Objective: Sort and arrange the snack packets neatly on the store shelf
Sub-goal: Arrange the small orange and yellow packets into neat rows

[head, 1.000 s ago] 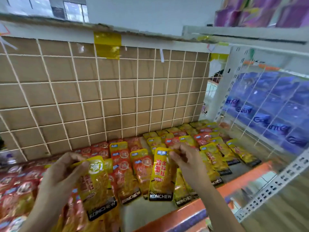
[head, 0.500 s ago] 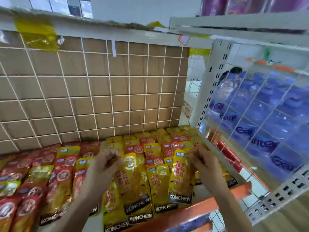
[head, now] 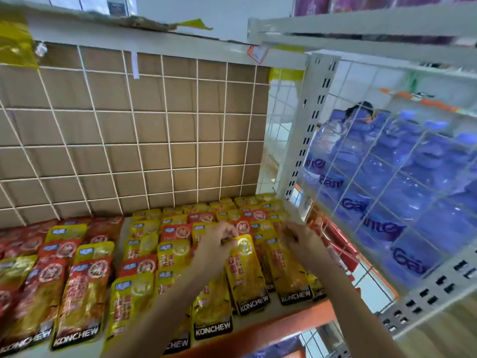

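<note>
Here the left hand (head: pixel 219 244) pinches the top seal of a yellow packet (head: pixel 247 272), thumb and fingertips closed narrowly on that edge; held by the top this way the packet hangs flat and label-up, which looks like the point, since the KONCHEW name then faces the front like its neighbours'. It lies left of the white slotted upright (head: pixel 307 130) and well below it, over the row nearest the orange shelf lip (head: pixel 271 329). The right hand (head: pixel 302 241), closer to the upright, has its fingers curled onto the top of a second yellow packet (head: pixel 289 270); they appear to pinch it, though blur hides the exact contact. Both packets sit side by side, edges nearly touching, so I judge the step to be laying them down as an overlapping front row, each covering the lower part of the one behind.

The yellow stock gathers near the upright; the red packets (head: pixel 82 293) lie far to its left, with some red ones mixed among the yellows behind the hands, so the sorting seems partway done. A wire grid over cardboard (head: pixel 154 138) backs the shelf left of the upright; blue packs (head: pixel 413 189) sit behind mesh to its right.
</note>
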A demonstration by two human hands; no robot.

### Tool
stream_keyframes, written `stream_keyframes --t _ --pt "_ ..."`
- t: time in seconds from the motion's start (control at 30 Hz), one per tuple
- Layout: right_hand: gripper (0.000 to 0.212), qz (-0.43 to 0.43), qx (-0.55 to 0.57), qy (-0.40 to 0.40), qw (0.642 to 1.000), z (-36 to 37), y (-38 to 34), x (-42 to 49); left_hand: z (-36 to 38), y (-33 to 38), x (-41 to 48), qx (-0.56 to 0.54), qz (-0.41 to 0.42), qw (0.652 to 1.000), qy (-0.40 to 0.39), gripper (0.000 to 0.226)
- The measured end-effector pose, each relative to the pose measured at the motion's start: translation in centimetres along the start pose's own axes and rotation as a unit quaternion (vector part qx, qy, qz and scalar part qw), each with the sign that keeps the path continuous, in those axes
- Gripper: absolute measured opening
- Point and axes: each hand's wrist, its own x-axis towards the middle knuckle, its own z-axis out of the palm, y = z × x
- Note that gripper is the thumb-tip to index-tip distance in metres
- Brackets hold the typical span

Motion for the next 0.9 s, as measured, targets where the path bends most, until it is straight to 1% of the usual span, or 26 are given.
stream_keyframes --t 0.1,0.17,0.3,0.33,0.4,0.47,0.6,0.7,0.77,0.87,0.9 --pt "0.006 0.0 0.0 -0.035 0.999 0.2 0.2 0.0 1.0 0.0 0.1 0.082 0.03 0.996 -0.026 0.017" --pt "0.005 -0.007 -0.008 -0.04 0.999 0.5 -0.2 -0.1 1.3 -0.1 -0.1 0.122 0.05 0.991 -0.038 0.014" --pt "0.02 -0.029 -0.045 -0.008 0.999 1.6 -0.4 -0.5 1.3 -0.7 -0.4 0.17 0.051 0.983 -0.039 0.015" --pt "0.02 -0.037 -0.056 -0.003 0.998 1.9 -0.2 -0.6 1.2 -0.8 -0.5 0.175 0.055 0.982 -0.04 0.016" --pt "0.009 -0.046 -0.08 0.001 0.996 2.1 0.1 -0.7 0.9 -0.8 -0.5 0.194 0.078 0.977 -0.046 0.017" --pt "0.01 -0.056 -0.1 0.02 0.993 2.1 0.1 -0.6 0.2 -0.7 -0.6 0.205 0.093 0.973 -0.047 0.018" --pt "0.018 -0.078 -0.097 0.04 0.991 1.7 -1.3 0.0 -2.3 -1.3 -0.6 0.231 0.056 0.971 0.006 0.019" --pt "0.027 -0.102 -0.104 0.013 0.989 2.2 -3.1 1.1 -4.1 -2.1 -0.4 0.263 0.019 0.964 0.021 0.025" --pt "0.031 -0.104 -0.115 -0.014 0.988 3.0 -4.3 1.9 -4.8 -2.4 -0.3 0.295 0.002 0.955 0.001 0.03" --pt "0.037 -0.113 -0.115 -0.028 0.986 4.5 -5.4 3.2 -4.8 -2.3 -0.5 0.364 -0.013 0.93 -0.058 0.039" --pt "0.041 -0.113 -0.133 -0.037 0.984 4.9 -5.5 3.6 -4.8 -2.4 -0.6 0.376 -0.017 0.924 -0.07 0.04"
